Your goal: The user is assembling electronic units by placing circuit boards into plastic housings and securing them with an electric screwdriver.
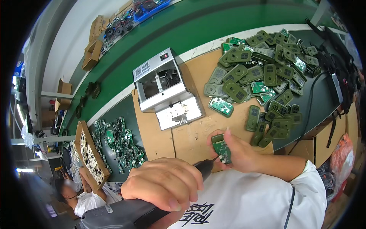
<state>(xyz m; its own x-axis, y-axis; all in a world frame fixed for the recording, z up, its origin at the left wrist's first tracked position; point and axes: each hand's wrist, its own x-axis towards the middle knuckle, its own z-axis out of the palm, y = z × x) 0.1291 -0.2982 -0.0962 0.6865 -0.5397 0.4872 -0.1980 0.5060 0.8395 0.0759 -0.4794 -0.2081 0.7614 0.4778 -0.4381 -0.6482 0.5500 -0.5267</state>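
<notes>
My left hand (162, 185) wraps round a dark grey electric screwdriver (114, 215) at the lower middle. The black nose slants up to the right, and its thin bit reaches the green circuit board (221, 149). That board sits in a small olive-green casing (217, 138), held by my right hand (240, 150) with the thumb along its upper edge. Whether the bit sits in a screw is too small to tell. Just beyond my right hand lie several olive-green casings (270, 133), some with boards showing.
A silver bench machine (164, 82) stands on the brown board (190, 141). Loose circuit boards (124, 147) are heaped left, near a cardboard tray (85, 152) of pale parts. More casings (238, 72) pile up far right, beside black cables (331, 57). Another person (85, 198) sits at the far left.
</notes>
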